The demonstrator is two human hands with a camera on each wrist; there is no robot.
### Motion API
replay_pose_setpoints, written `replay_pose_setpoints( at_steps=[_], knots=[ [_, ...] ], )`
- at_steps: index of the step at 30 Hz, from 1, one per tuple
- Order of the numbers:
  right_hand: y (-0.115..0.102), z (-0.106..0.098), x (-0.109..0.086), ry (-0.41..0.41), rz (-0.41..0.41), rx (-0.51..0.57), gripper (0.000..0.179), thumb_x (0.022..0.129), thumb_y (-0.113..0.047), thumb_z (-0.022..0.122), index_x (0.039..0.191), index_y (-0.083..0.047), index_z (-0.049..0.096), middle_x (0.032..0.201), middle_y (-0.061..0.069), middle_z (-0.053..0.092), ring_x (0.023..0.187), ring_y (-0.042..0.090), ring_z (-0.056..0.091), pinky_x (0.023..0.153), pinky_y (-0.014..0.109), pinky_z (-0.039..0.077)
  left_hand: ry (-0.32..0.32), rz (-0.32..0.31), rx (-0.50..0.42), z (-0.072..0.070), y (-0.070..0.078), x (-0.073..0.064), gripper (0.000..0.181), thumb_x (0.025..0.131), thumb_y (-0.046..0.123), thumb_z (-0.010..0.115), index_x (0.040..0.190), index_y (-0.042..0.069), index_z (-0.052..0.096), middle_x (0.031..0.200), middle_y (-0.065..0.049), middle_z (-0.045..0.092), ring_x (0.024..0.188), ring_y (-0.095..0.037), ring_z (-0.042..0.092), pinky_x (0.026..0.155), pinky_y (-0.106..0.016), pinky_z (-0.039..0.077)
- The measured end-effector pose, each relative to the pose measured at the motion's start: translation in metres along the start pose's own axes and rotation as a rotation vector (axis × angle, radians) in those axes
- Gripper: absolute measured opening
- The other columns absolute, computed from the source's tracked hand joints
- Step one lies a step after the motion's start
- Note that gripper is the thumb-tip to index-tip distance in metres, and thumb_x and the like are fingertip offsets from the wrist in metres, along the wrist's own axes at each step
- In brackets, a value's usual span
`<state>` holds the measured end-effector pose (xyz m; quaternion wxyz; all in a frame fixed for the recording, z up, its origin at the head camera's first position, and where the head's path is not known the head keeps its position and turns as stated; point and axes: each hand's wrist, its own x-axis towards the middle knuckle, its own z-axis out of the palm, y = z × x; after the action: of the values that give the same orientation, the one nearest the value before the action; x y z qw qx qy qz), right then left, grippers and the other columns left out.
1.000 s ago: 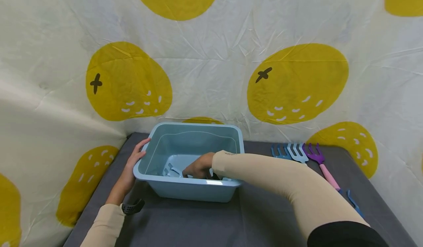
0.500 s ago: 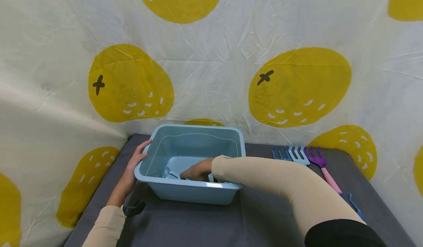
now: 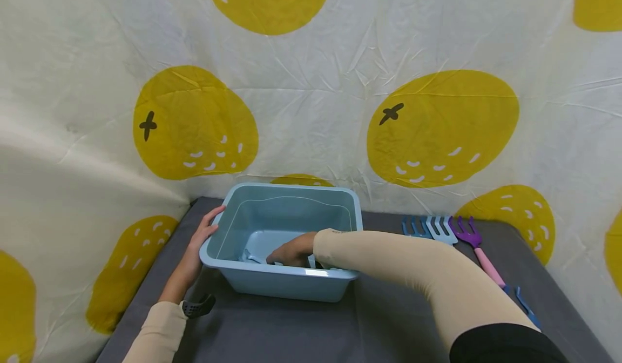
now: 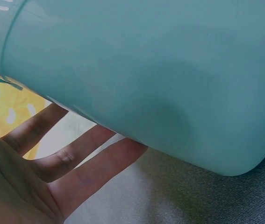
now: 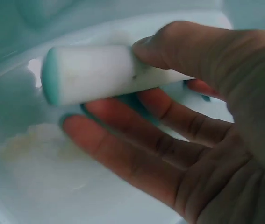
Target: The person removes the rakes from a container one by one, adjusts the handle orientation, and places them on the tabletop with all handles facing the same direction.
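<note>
A light blue plastic tub (image 3: 286, 286) stands on the grey surface. My left hand (image 3: 191, 252) lies against its left side, fingertips at the rim; in the left wrist view its extended fingers (image 4: 99, 170) touch the tub's outer wall. My right hand (image 3: 291, 250) reaches inside, near the front wall. Seen from the right wrist, it holds a white, rounded handle (image 5: 92, 74) with a teal end, thumb on top and fingers beneath. The rest of that tool is hidden behind the hand. Light blue pieces (image 3: 250, 256) lie on the tub floor, too small to identify.
Right of the tub lie a dark blue hand fork (image 3: 417, 230), a light blue hand fork (image 3: 441, 232) and a purple hand fork (image 3: 468, 236) with a pink handle. Another blue tool (image 3: 526, 302) is partly hidden by the right sleeve. A patterned cloth (image 3: 311, 120) hangs behind.
My right hand has shifted slightly down inside the tub, and the light blue pieces beside it show less. My left hand stays at the tub's left side.
</note>
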<state>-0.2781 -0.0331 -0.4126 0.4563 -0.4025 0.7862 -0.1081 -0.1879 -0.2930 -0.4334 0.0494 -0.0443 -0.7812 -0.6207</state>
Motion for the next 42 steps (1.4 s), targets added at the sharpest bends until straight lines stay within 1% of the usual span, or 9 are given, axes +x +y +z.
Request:
replay_pose_setpoints(
  at_steps=[6,12,14,17,19,21,25,32,42],
  knots=[
    [0.001,-0.006,0.002,-0.033,0.022,0.004,0.067,0.093,0.013,0.055,0.142,-0.033,0.049,0.124,-0.006,0.053,0.105,0.014,0.053,0.075,0.032,0.050,0.005,0.001,-0.001,0.000,0.001,0.000,0.054,0.109,0.041,0.031,0.162,0.027,0.028,0.168,-0.008,0.014,0.143,-0.041,0.023,0.112,-0.068,0.019],
    [-0.001,-0.009,0.007,-0.085,0.052,0.005,0.078,0.095,0.015,0.054,0.154,-0.034,0.041,0.151,-0.008,0.042,0.123,0.009,0.047,0.081,0.038,0.056,0.001,-0.007,0.001,0.001,0.002,-0.001,0.054,0.110,0.040,0.030,0.162,0.027,0.028,0.168,-0.008,0.014,0.143,-0.040,0.023,0.113,-0.067,0.020],
    [-0.002,-0.010,0.006,-0.092,0.055,-0.010,0.072,0.096,0.013,0.055,0.150,-0.032,0.045,0.145,-0.006,0.047,0.118,0.010,0.050,0.078,0.037,0.056,-0.002,-0.016,0.004,0.001,0.000,0.000,0.054,0.110,0.041,0.030,0.162,0.027,0.027,0.168,-0.007,0.013,0.143,-0.040,0.023,0.113,-0.067,0.020],
    [-0.004,-0.016,0.002,-0.092,0.031,-0.087,0.044,0.097,0.002,0.062,0.130,-0.028,0.056,0.118,-0.001,0.060,0.093,0.013,0.056,0.065,0.034,0.052,-0.004,-0.024,0.006,0.001,-0.001,0.001,0.054,0.110,0.043,0.030,0.162,0.028,0.027,0.168,-0.008,0.012,0.144,-0.041,0.023,0.113,-0.068,0.020],
    [-0.007,-0.022,-0.004,-0.090,0.005,-0.126,0.030,0.096,-0.005,0.069,0.116,-0.024,0.056,0.102,0.003,0.062,0.079,0.016,0.058,0.059,0.034,0.050,-0.004,-0.024,0.005,0.002,-0.002,0.002,0.054,0.110,0.043,0.031,0.162,0.028,0.027,0.168,-0.008,0.012,0.144,-0.041,0.022,0.113,-0.069,0.020],
    [-0.009,-0.029,-0.010,-0.076,-0.007,-0.148,0.028,0.095,-0.012,0.074,0.111,-0.022,0.054,0.096,0.004,0.064,0.073,0.017,0.061,0.059,0.034,0.052,-0.006,-0.021,0.004,0.001,-0.002,0.003,0.054,0.110,0.042,0.030,0.162,0.028,0.027,0.169,-0.008,0.012,0.144,-0.041,0.022,0.114,-0.070,0.019],
    [-0.014,-0.044,-0.025,-0.035,0.007,-0.149,0.036,0.093,-0.013,0.077,0.116,-0.023,0.050,0.102,0.003,0.066,0.077,0.021,0.069,0.066,0.037,0.059,-0.011,-0.017,0.003,0.001,-0.002,0.005,0.054,0.110,0.041,0.030,0.162,0.027,0.027,0.169,-0.008,0.012,0.145,-0.041,0.020,0.114,-0.070,0.017],
    [-0.018,-0.064,-0.060,0.024,0.011,-0.157,0.041,0.092,-0.009,0.073,0.122,-0.023,0.049,0.113,0.005,0.064,0.084,0.020,0.068,0.068,0.039,0.061,-0.008,-0.012,0.013,0.001,-0.001,0.006,0.054,0.110,0.042,0.030,0.162,0.027,0.026,0.169,-0.008,0.011,0.145,-0.041,0.020,0.114,-0.069,0.018],
    [-0.018,-0.076,-0.114,0.151,0.000,-0.106,0.043,0.092,-0.004,0.072,0.123,-0.022,0.050,0.111,0.011,0.060,0.080,0.027,0.070,0.069,0.047,0.062,-0.006,-0.024,0.018,0.001,-0.002,0.007,0.055,0.109,0.042,0.031,0.162,0.027,0.026,0.169,-0.009,0.010,0.144,-0.042,0.022,0.114,-0.069,0.020]
  ],
)
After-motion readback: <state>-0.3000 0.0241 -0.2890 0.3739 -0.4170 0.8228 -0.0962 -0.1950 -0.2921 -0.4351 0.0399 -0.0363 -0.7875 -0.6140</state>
